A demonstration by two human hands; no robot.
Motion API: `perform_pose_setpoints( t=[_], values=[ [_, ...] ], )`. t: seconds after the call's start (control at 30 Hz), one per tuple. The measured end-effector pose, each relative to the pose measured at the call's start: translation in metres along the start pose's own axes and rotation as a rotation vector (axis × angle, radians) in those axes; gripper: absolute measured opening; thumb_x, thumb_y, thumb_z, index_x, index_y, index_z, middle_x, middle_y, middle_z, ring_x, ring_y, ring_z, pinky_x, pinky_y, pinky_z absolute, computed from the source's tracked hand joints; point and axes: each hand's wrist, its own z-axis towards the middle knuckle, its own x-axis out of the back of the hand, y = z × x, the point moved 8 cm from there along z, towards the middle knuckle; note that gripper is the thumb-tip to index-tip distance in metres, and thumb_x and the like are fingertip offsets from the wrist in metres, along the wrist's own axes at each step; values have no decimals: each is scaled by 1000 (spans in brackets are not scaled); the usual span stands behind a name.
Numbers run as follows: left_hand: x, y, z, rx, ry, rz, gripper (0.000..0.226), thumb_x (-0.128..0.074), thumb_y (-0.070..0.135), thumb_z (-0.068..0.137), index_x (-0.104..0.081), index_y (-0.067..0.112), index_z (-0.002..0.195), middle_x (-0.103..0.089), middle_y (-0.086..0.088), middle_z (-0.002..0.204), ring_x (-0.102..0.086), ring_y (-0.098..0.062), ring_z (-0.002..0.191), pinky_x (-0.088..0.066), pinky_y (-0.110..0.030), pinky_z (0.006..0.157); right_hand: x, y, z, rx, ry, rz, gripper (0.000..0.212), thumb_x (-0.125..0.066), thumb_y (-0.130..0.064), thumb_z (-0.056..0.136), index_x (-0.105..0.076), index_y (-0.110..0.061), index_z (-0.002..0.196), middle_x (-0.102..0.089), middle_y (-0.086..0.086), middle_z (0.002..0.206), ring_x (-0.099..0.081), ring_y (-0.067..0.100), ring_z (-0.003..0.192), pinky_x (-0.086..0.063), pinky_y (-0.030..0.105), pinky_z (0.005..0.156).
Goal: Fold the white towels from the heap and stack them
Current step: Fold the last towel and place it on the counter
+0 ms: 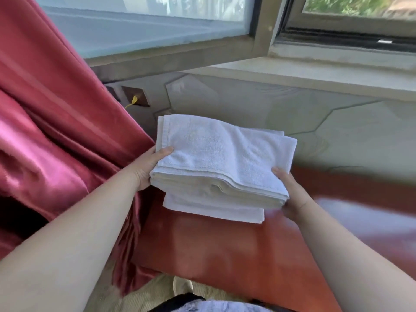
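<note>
I hold a stack of folded white towels (216,161) between both hands, just above or resting on another folded white towel (213,209) that lies on a glossy reddish-brown table (225,251). My left hand (149,164) grips the stack's left edge, thumb on top. Under the stack's near right corner is my right hand (290,194), with its fingers hidden beneath the towels. The heap of unfolded towels is out of view.
A red satin curtain (56,131) hangs close on the left, touching the table's edge. Behind the table runs a pale tiled wall (292,113) with a stone window sill (315,73) and window above. A dark wall socket with a yellow wire (135,100) is beside the curtain.
</note>
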Motion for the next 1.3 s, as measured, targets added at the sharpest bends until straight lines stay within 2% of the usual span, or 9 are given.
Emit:
perform_pose_setpoints(
  t=[0.1, 0.27, 0.43, 0.63, 0.83, 0.93, 1.03, 1.17, 1.3],
  values=[
    [10, -6, 21, 14, -67, 17, 45, -65, 38, 101, -61, 16, 140, -76, -7, 118, -76, -19, 99, -59, -28, 73, -4, 15, 0, -18, 45, 14, 48, -62, -46, 97, -52, -33, 143, -71, -3, 131, -70, 21, 116, -56, 42, 91],
    [18, -74, 27, 168, -120, -96, 76, -80, 57, 77, -57, 31, 144, -70, -5, 135, -70, -24, 120, -52, -47, 106, 3, 55, 4, -117, 136, 19, 66, -72, -53, 86, -52, -29, 144, -72, -1, 129, -70, 22, 116, -55, 40, 91],
    [20, -84, 32, 213, -96, -215, 59, -75, 52, 87, -62, 27, 139, -74, -5, 127, -73, -23, 112, -56, -40, 90, 3, 44, 8, -140, 145, 4, 53, -62, -48, 95, -55, -28, 144, -72, 2, 128, -71, 24, 115, -60, 35, 78],
    [16, -80, 32, 189, -125, -151, 71, -73, 55, 79, -57, 32, 144, -72, -2, 131, -68, -25, 122, -53, -44, 103, 6, 46, 0, -188, 160, -13, 55, -62, -50, 95, -56, -23, 143, -74, 4, 126, -72, 24, 113, -57, 37, 82],
    [28, -91, 22, 265, -61, -77, 66, -75, 71, 78, -61, 44, 136, -74, 2, 126, -71, -26, 117, -56, -53, 99, 5, 46, 2, -194, 134, -62, 63, -64, -55, 90, -53, -27, 145, -72, 2, 128, -72, 23, 113, -60, 37, 77],
    [34, -86, 21, 285, 27, -63, 46, -69, 61, 90, -63, 44, 132, -77, 1, 120, -73, -28, 112, -58, -53, 96, 3, 42, -2, -242, 106, -76, 57, -67, -55, 91, -60, -24, 139, -74, 4, 125, -72, 27, 113, -57, 41, 88],
    [40, -45, 22, 124, 218, 68, 61, -68, 43, 92, -50, 39, 150, -72, 1, 130, -72, -25, 111, -57, -46, 96, -1, 10, -2, -126, 123, -105, 45, -68, -38, 94, -58, -28, 137, -74, 4, 123, -74, 27, 107, -58, 42, 87],
    [23, 31, 0, -251, 441, 576, 78, -63, 47, 95, -26, 32, 162, -27, -2, 168, -30, -22, 153, -27, -41, 124, -14, -63, -10, 214, 403, -766, 77, -68, -51, 89, -38, -30, 156, -52, 5, 152, -55, 27, 134, -43, 48, 114],
    [-63, 34, -4, -534, 110, 1341, 71, -38, 64, 100, -13, 43, 163, 8, 6, 175, 11, -22, 160, 5, -53, 128, -112, -74, -29, 624, 222, -1539, 74, -39, -66, 98, -20, -35, 163, -15, 4, 171, -6, 27, 158, -5, 48, 128]
  ],
)
